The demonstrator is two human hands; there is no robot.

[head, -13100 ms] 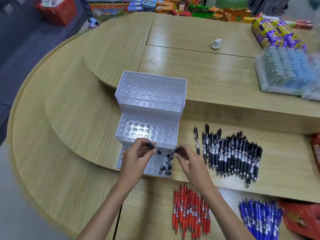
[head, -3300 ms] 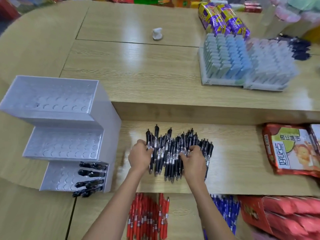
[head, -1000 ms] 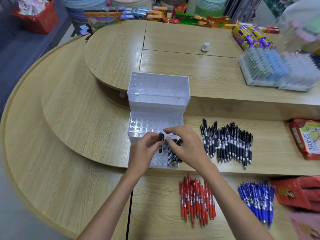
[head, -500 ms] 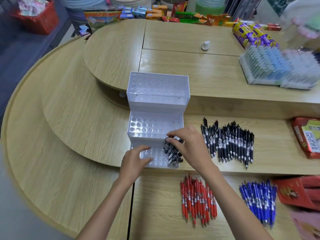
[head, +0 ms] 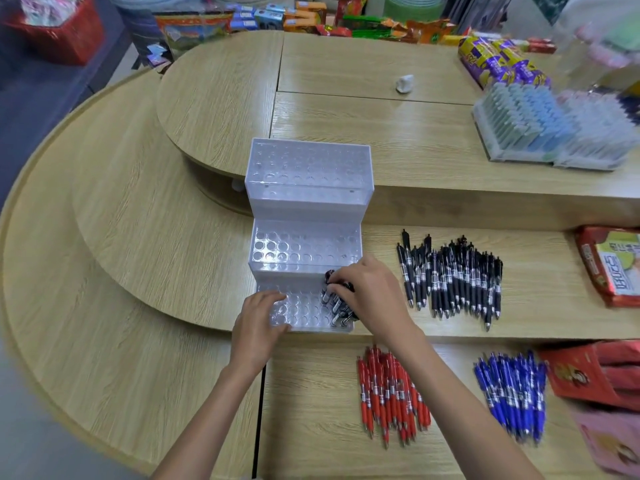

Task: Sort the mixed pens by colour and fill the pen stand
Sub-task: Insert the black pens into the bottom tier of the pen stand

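1. The clear three-step pen stand sits on the middle tier of the wooden table, with its front at that tier's near edge
2. The left grip rests on the left end of the stand's lowest step, fingers loose and slightly spread over the holes, thumb along the front edge, pinching nothing
3. The right grip is at the right end of the same step, fingers curled round the tops of the standing black pens clustered in the holes there
4. The loose black pens lie side by side on the middle tier, right of the stand and apart from it
5. On the lowest tier, towards the table's near edge, the red pens lie in a heap, with the blue pens in a separate heap to their right
6. A red snack packet lies at the right edge of the middle tier, and trays of pale blue items stand on the top tier towards the far right corner
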